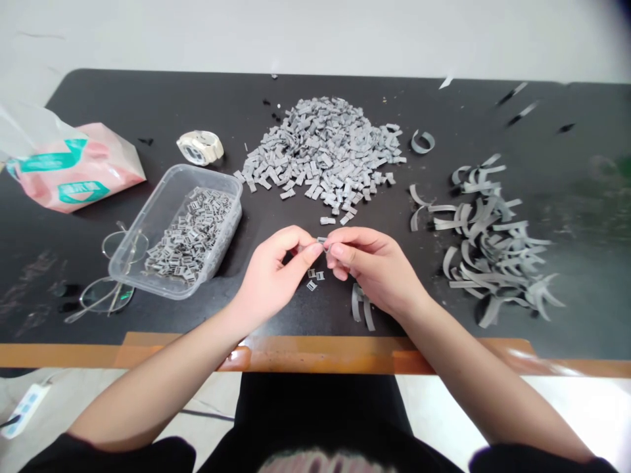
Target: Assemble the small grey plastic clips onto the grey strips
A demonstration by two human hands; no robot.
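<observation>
Left hand and right hand: fingertips pinched on one small buckle, apparently for fitting. Next move calls for steady alignment above loose buckles between the hands.

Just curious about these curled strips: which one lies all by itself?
The curled strip just right of the big heap of small grey pieces; the other strips lie in groups.

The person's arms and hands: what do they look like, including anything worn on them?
Both the left hand and right hand are bare, with no gloves, rings or wristwear visible. The forearms are uncovered too. Plain black sleeves show at the bottom of the picture, without visible markings.
</observation>
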